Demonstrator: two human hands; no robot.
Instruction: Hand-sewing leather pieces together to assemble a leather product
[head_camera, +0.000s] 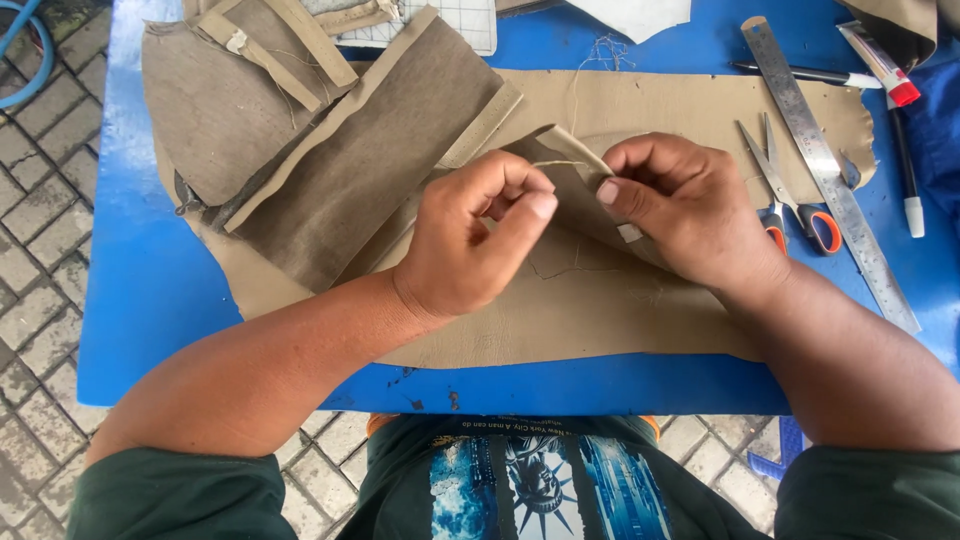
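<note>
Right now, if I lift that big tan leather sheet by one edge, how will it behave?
The tan leather sheet would probably drape floppily: its edge already curls up between the hands. It likely drags the brown fabric pieces lying on it. It looks thin, so probably light.

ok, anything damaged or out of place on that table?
Minor only: the blue table has chipped, dark patches along its near edge, and loose thread lies frayed by the tan leather sheet. Scissors and steel ruler lie flat.

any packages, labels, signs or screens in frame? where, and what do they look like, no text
No signs or screens.
Tube: top right of the blue table, past the steel ruler; slim, white, printed, red cap.
Small pale tag: on the brown fabric piece, top left.
Gridded white sheet: top edge, partly covered.
</note>
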